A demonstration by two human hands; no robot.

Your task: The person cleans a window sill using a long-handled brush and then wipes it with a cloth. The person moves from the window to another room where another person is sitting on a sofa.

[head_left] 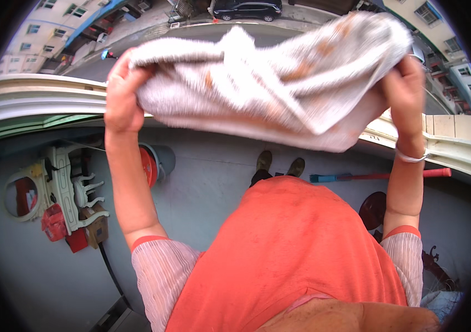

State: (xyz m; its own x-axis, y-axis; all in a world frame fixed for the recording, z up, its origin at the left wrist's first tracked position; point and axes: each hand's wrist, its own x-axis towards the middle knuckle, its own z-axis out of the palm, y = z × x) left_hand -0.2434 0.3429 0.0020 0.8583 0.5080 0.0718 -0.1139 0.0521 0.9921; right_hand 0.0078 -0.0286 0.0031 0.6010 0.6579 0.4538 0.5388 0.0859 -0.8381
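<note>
A pale cloth that looks like a towel (268, 88), whitish with orange-brown patches, is stretched between my two hands, folded and blurred by motion. My left hand (126, 91) grips its left end, the fingers curled round the edge. At the other end my right hand (404, 99) is closed on the cloth, with a bracelet on that wrist. Both arms reach forward, and the cloth hangs over the white window ledge (47, 102), hiding the ledge's middle part. Part of the fingers on each hand is covered by the fabric.
Beyond the ledge lies a street far below with a dark car (248, 10). A grey bucket (163, 160) with something red stands left of my feet. A red-handled tool (390, 176) lies right. White carved furniture (69, 188) and a cardboard box (96, 224) are at far left.
</note>
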